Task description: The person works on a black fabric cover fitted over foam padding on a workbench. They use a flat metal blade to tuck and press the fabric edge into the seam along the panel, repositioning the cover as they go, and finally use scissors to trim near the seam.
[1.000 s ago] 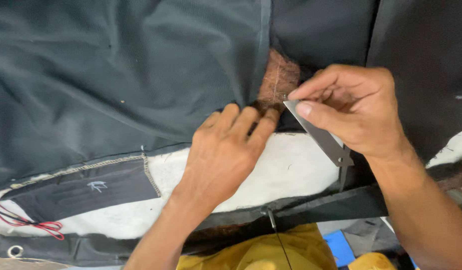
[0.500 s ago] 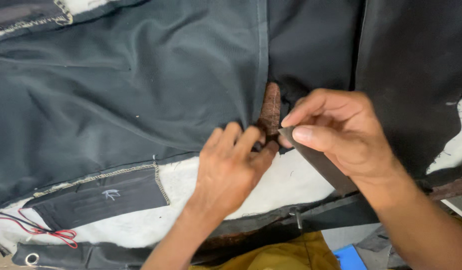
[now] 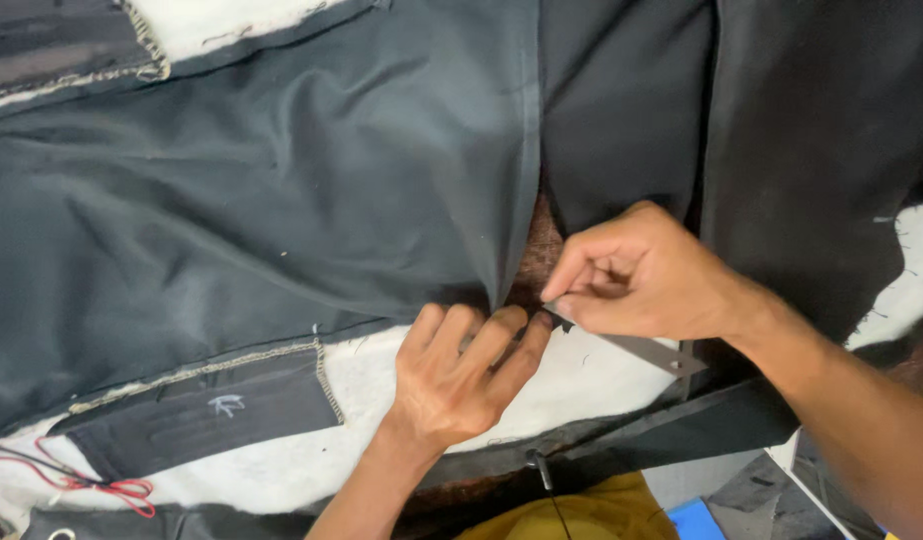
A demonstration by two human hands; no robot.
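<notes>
Both hands have shifted nearer; right hand (image 3: 646, 275) fingers pinch blade (image 3: 631, 348), left hand (image 3: 461, 375) flat on dark fabric (image 3: 281, 200); slip risks cutting fingertips

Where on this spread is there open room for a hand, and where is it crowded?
Open: the dark fabric left of the seam, and the white padding between the stitched patch and the left hand. Crowded: the seam opening, where both hands and the blade meet.
</notes>
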